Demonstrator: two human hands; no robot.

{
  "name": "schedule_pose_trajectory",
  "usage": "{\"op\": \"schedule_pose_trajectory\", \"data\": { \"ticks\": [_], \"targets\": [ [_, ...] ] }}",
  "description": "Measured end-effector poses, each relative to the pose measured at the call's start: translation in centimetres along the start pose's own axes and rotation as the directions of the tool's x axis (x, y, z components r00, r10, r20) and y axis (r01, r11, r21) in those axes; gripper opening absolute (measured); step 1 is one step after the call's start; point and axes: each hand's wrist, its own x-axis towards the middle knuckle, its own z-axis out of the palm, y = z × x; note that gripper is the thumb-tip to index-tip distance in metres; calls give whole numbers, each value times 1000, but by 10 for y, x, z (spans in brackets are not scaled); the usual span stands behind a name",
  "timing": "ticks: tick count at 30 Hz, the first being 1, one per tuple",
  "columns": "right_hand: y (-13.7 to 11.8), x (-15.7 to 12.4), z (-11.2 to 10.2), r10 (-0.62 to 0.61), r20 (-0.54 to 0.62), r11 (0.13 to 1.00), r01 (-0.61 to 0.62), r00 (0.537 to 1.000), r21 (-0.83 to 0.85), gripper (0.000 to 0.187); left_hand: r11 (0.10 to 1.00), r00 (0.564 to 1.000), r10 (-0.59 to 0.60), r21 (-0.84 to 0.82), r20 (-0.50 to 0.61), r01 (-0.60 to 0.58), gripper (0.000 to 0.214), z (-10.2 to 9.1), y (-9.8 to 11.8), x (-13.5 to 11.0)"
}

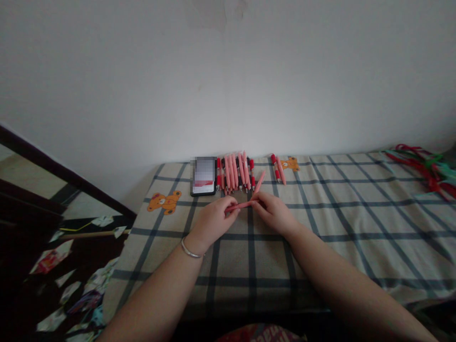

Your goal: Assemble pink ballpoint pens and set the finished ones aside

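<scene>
A slim pink pen (242,205) lies crosswise between my two hands, low over the checked cloth. My left hand (217,213), with a silver bangle at the wrist, is closed around its left end. At the other end, the fingertips of my right hand (272,211) pinch it. Just beyond the right fingers another pink pen piece (261,179) slants away, partly hidden by the hand. Behind both hands is a row of pink pens (233,173), mixed with red and black ones. A red pen (275,167) and a pink pen (281,171) lie apart to the right.
A phone (204,176) with a blurred screen lies left of the pen row. The checked tablecloth (331,266) carries bear prints and meets the wall (228,80). Red and green strips (427,166) are heaped at the far right. Litter (71,289) covers the floor at left.
</scene>
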Motion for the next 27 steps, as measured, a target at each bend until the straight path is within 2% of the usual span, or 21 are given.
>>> {"op": "schedule_pose_trajectory", "data": {
  "ticks": [12,20,27],
  "targets": [
    [1,2,0,37,37,996,-33,999,-84,26,1000,1000,4,9,15,-4,10,-2,3,0],
    [-2,-1,0,7,-23,1000,-7,1000,10,17,1000,1000,-9,-4,3,10,12,-2,2,0],
    [-2,-1,0,-5,-7,1000,5,1000,12,12,1000,1000,-19,15,14,19,11,-2,2,1]
  ]
}}
